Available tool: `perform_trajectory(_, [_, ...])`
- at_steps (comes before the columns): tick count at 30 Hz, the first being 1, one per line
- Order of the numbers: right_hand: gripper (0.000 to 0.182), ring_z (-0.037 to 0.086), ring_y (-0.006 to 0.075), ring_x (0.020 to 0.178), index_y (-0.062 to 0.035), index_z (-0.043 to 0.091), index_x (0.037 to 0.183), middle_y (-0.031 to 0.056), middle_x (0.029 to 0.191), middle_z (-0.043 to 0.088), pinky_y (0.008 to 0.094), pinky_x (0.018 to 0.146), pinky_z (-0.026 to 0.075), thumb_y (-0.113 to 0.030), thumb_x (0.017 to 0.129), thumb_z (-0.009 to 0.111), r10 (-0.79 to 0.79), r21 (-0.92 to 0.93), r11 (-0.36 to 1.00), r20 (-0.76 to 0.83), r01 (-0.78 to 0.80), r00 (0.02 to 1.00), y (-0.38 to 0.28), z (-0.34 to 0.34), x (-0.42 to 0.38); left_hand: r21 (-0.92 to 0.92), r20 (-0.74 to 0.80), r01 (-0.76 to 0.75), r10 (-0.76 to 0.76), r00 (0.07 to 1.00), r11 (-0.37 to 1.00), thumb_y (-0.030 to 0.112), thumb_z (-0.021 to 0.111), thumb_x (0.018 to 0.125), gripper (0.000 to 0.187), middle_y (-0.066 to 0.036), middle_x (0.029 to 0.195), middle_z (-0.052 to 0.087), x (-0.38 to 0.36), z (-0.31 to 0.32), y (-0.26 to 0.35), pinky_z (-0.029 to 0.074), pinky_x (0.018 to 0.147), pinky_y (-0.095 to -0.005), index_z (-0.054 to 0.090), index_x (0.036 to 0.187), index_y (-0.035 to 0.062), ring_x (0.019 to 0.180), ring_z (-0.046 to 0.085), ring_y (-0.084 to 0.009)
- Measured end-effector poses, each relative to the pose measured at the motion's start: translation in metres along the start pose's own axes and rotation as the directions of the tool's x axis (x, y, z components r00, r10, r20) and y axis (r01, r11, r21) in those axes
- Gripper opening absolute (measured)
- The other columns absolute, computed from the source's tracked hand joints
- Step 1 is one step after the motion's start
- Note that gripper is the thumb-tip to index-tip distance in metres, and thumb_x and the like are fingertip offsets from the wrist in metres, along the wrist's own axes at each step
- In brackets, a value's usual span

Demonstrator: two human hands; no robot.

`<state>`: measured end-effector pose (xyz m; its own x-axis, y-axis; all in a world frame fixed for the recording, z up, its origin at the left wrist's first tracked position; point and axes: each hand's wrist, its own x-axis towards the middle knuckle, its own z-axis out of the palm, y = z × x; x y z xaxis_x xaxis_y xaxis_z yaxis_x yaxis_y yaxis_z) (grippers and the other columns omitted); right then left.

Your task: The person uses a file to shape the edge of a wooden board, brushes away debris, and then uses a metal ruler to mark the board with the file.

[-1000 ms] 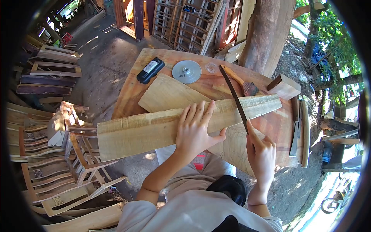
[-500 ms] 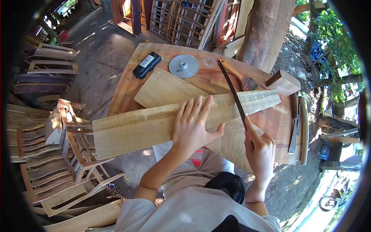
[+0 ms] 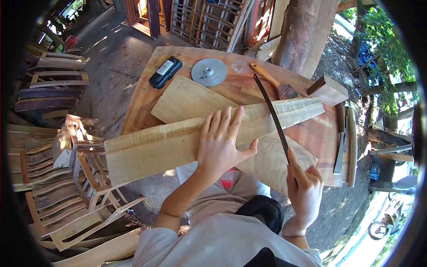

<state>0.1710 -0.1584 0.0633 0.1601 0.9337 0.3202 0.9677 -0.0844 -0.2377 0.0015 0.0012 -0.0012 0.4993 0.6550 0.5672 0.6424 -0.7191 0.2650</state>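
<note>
pale wood makes up the long board [image 3: 169, 144], which lies slantwise across the bench [image 3: 318, 142], its left end jutting past the bench's edge and its narrower right end just beside a wooden block [image 3: 331, 91]. the left hand [image 3: 219, 147] presses on the board with its palm down, fingers spread towards the far edge and thumb held out to the side; it grips nothing. the right hand [image 3: 306, 189] is clenched round the near end of a dark slim tool [image 3: 277, 119], forefinger stretched along it. that tool crosses above the board at a slant, its far tip over the bench, close to a brush [image 3: 271, 81] with a wooden handle; whether it touches the board, i cannot tell. a second flat piece of wood [image 3: 191, 100] lies partly beneath the board. further off on the bench are a black case [image 3: 166, 72] with a white label and, just beside it, a grey metal disc [image 3: 209, 72]. a metal blade [image 3: 340, 153] lies along the right edge. wooden chair frames [image 3: 95, 178] stand on the left, and lattice frames [image 3: 213, 24] lean beyond the bench, near a thick trunk [image 3: 302, 35].
</note>
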Motion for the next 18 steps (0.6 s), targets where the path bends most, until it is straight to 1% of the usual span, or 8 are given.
perform_trajectory(2, [0.053,0.041,0.0210,0.050,-0.0079,0.068,0.134,0.0064,0.050,0.041,0.0344,0.055,0.043,0.004,0.082,0.068,-0.024,0.006,1.000,-0.032,0.025,0.999,0.001,0.011,0.016,0.013,0.000,-0.004,0.004,1.000,1.000,0.044,0.079,0.074,0.078,-0.020,0.117,0.067,0.001,-0.001,0.000,0.050,0.100,-0.0450,0.063,0.135,-0.0015,0.105,0.064,-0.0348])
perform_trajectory(5, [0.054,0.042,0.0226,0.052,-0.0070,0.067,0.136,0.0089,0.052,0.043,0.0360,0.056,0.043,0.003,0.083,0.068,-0.030,0.019,0.999,-0.018,0.030,0.999,0.004,0.021,0.028,0.014,-0.002,0.004,-0.004,1.000,1.000,0.044,0.079,0.074,0.078,-0.019,0.116,0.067,0.000,-0.001,0.001,0.050,0.100,-0.0447,0.064,0.135,-0.0014,0.105,0.064,-0.0343])
perform_trajectory(9, [0.052,0.041,0.0215,0.051,-0.0066,0.067,0.136,0.0078,0.050,0.041,0.0351,0.055,0.042,0.002,0.085,0.069,-0.054,-0.001,0.999,-0.040,0.054,0.998,0.003,0.014,0.013,-0.010,-0.010,0.015,-0.015,1.000,1.000,0.044,0.080,0.073,0.077,-0.019,0.116,0.067,0.001,-0.001,0.001,0.050,0.099,-0.0442,0.064,0.134,-0.0016,0.104,0.064,-0.0339])
perform_trajectory(11, [0.050,0.038,0.0203,0.049,-0.0066,0.068,0.135,0.0061,0.048,0.039,0.0343,0.055,0.041,0.002,0.086,0.071,0.039,0.009,0.999,0.025,-0.039,0.999,0.000,-0.001,-0.004,-0.018,-0.003,0.022,-0.022,1.000,1.000,0.044,0.080,0.073,0.077,-0.019,0.116,0.067,0.000,-0.001,0.000,0.050,0.099,-0.0443,0.064,0.134,-0.0017,0.104,0.064,-0.0341])
perform_trajectory(14, [0.050,0.036,0.0195,0.048,-0.0075,0.069,0.135,0.0046,0.047,0.038,0.0342,0.054,0.039,0.002,0.086,0.072,0.050,0.032,0.998,0.003,-0.051,0.999,0.001,-0.007,-0.014,-0.019,0.004,0.014,-0.014,1.000,1.000,0.044,0.080,0.074,0.078,-0.019,0.116,0.067,0.000,0.000,0.000,0.050,0.100,-0.0446,0.064,0.135,-0.0019,0.104,0.064,-0.0344])
perform_trajectory(16, [0.050,0.038,0.0199,0.049,-0.0076,0.069,0.135,0.0050,0.048,0.040,0.0352,0.054,0.040,0.003,0.085,0.071,0.068,0.030,0.997,0.023,-0.068,0.997,-0.001,-0.005,-0.006,-0.011,0.006,-0.002,0.002,1.000,1.000,0.044,0.079,0.074,0.078,-0.019,0.116,0.067,0.000,0.000,0.000,0.049,0.100,-0.0447,0.064,0.135,-0.0020,0.105,0.064,-0.0346])
perform_trajectory(18, [0.052,0.041,0.0204,0.051,-0.0081,0.068,0.135,0.0058,0.049,0.043,0.0356,0.055,0.041,0.003,0.084,0.070,0.017,0.020,1.000,-0.012,-0.017,1.000,0.001,0.008,0.007,0.005,0.013,-0.007,0.006,1.000,1.000,0.044,0.079,0.074,0.078,-0.019,0.117,0.067,0.000,0.000,0.000,0.049,0.101,-0.0450,0.063,0.135,-0.0019,0.105,0.064,-0.0346])
